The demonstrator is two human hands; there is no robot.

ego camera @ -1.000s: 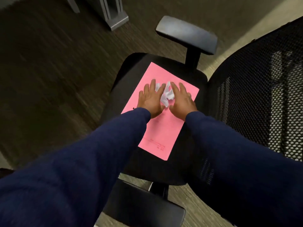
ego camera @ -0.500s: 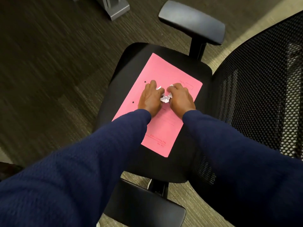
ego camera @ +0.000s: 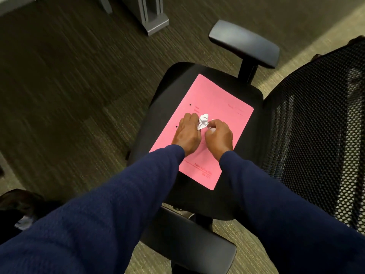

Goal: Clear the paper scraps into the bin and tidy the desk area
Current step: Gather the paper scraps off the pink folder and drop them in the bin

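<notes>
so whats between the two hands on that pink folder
In the head view, a crumpled wad of white paper scraps sits between the left hand and right hand, on the pink folder.

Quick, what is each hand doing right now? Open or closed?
Left hand: curled closed against the white paper scraps on the pink folder.
Right hand: closed, pinching the same scraps from the other side.

Place: office
Signs: mesh chair (ego camera: 316,135) with armrests, pink file (ego camera: 213,107), carpet (ego camera: 69,86), grey furniture leg (ego camera: 152,14)
</notes>
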